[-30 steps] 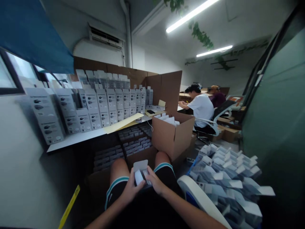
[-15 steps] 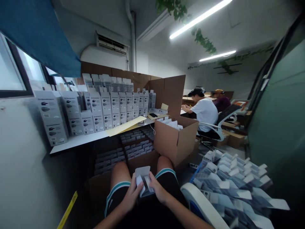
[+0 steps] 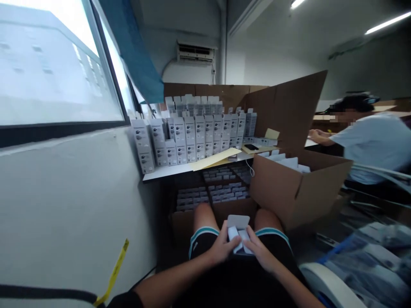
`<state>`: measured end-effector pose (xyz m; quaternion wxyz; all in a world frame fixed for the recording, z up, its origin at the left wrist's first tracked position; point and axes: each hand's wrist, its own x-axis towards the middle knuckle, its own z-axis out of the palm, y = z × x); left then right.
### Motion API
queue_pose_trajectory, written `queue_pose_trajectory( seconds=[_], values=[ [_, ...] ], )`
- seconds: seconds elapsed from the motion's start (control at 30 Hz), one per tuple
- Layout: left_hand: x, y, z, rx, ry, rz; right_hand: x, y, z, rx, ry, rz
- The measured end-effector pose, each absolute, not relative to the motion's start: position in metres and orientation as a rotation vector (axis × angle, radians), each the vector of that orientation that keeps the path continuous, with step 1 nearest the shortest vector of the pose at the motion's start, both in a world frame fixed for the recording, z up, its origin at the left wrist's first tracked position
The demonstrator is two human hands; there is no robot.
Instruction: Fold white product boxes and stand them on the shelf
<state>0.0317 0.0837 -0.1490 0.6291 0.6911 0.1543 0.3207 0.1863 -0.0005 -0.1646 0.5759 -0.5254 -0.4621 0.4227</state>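
A small white carton [image 3: 238, 222] with its lid flap raised is held over my lap. My left hand [image 3: 224, 246] grips its left side, the thumb lying on a side flap at the opening. On the opposite side, my right hand [image 3: 258, 248] closes round the carton, thumb near the right side flap. Both side flaps lean inward over the opening; what is inside cannot be made out.
Stacked printed cartons [image 3: 199, 134] line the white table [image 3: 160, 172], with yellow card [image 3: 216, 159] and a phone [image 3: 251, 146] in front. A brown box [image 3: 317, 184] of cartons stands right. A blue-edged crate [image 3: 334, 252] lies near my chair. A person [image 3: 375, 137] sits beyond.
My view has swung left, so the scene sits further right and the window shows more. Both hands still hold the carton, and its side flaps now look folded further inward.
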Motion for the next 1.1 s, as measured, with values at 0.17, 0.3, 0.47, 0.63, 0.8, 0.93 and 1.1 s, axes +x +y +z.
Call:
queue_pose_trajectory(
  seconds=[0.17, 0.3, 0.47, 0.63, 0.8, 0.93, 1.1],
  values=[
    [0.03, 0.08, -0.145, 1.596, 0.372, 0.72, 0.184, -0.005, -0.159, -1.25, -1.106, 0.995],
    [0.024, 0.08, -0.146, 1.62, 0.367, 0.673, 0.176, -0.006, -0.152, -1.204, -1.159, 0.946],
    [0.019, 0.093, -0.164, 1.771, 0.328, 0.607, 0.18, -0.002, -0.155, -1.153, -1.245, 0.844],
    [0.023, 0.102, -0.177, 1.972, 0.45, 0.61, 0.182, -0.002, -0.154, -1.125, -1.242, 0.828],
    [0.023, 0.099, -0.169, 2.022, 0.503, 0.647, 0.181, 0.0, -0.147, -1.114, -1.217, 0.781],
    [0.021, 0.101, -0.166, 1.938, 0.655, 0.802, 0.179, -0.002, -0.138, -1.285, -1.155, 0.593],
    [0.011, 0.093, -0.173, 1.911, 0.787, 0.775, 0.157, -0.015, -0.127, -1.447, -1.494, 0.565]
  ],
)
